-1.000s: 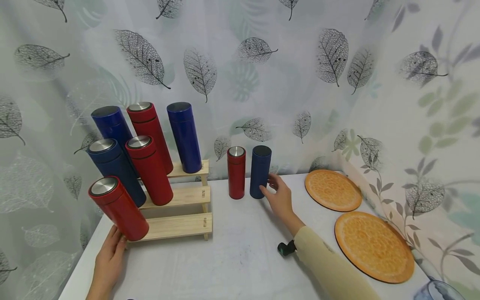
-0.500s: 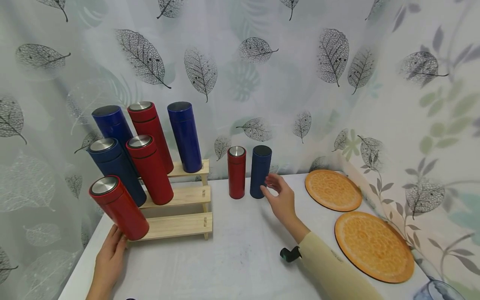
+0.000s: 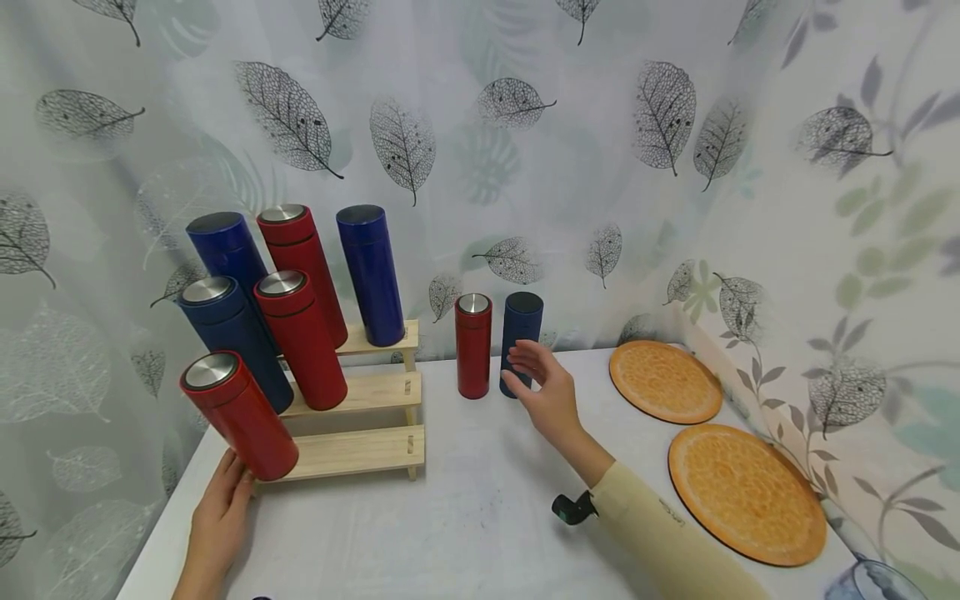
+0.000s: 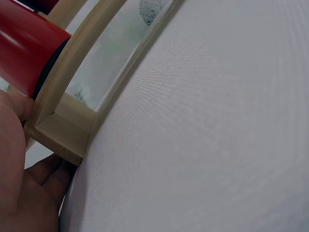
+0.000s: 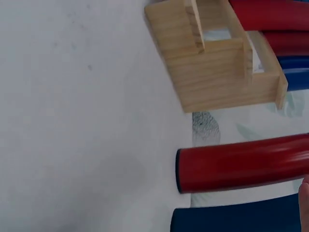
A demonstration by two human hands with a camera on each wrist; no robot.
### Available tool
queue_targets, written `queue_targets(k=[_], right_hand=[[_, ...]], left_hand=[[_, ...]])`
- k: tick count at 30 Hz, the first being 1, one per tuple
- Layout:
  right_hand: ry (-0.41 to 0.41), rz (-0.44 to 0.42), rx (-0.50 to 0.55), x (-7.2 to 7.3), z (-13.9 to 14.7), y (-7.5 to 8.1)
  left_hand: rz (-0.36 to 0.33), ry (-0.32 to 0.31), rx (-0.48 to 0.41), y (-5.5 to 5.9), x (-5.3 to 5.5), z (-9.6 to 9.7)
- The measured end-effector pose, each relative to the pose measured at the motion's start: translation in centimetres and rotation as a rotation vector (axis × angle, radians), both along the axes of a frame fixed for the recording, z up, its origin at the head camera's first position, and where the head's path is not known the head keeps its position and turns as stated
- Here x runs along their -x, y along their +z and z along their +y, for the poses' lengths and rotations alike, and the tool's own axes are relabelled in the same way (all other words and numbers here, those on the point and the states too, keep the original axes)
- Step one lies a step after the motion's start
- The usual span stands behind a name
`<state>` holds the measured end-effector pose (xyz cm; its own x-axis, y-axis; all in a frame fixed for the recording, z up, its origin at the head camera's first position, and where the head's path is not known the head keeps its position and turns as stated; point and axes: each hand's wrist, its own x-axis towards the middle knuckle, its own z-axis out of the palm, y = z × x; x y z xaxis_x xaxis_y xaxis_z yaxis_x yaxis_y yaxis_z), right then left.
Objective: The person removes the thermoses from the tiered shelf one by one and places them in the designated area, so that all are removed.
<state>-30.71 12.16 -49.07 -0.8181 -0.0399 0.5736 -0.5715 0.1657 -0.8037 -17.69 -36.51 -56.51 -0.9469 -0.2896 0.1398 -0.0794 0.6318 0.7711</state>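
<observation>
My left hand (image 3: 219,517) grips the left end of a tiered wooden rack (image 3: 360,452); in the left wrist view the thumb is at the shelf corner and the fingers pass behind the leg. Above it, a red thermos flask (image 3: 243,425) with a steel lid stands on the lowest shelf. My right hand (image 3: 553,404) is in front of a dark blue thermos flask (image 3: 522,321), fingers spread from the thumb and holding nothing. That flask stands on the table, partly hidden by the fingers. Just left of it is another upright red flask (image 3: 472,354).
Several more red and blue flasks, among them a blue one (image 3: 371,279), fill the rack's upper shelves. Two round orange-brown mats (image 3: 746,492) lie at the right of the white table (image 3: 420,542). A leaf-print curtain (image 3: 480,200) hangs right behind.
My right hand has come off the side of the dark blue flask and shifted left, so its fingers now overlap the flask's front. The left hand and the rack stay put.
</observation>
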Motion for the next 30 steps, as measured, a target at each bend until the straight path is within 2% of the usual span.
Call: queue_targets(k=[3, 7, 12, 30], right_hand=[[0.029, -0.026, 0.013, -0.2, -0.5, 0.5], [0.078, -0.020, 0.020, -0.5, -1.1, 1.2], [0.091, -0.031, -0.008, -0.9, -1.9, 2.2], [0.177, 0.032, -0.047, -0.6, -6.1, 5.3]], left_hand=[[0.001, -0.001, 0.005, 0.0, 0.0, 0.0], [0.015, -0.002, 0.006, 0.0, -0.1, -0.1], [0.014, -0.001, 0.005, 0.1, -0.2, 0.0], [0.003, -0.002, 0.012, 0.0, 0.0, 0.0]])
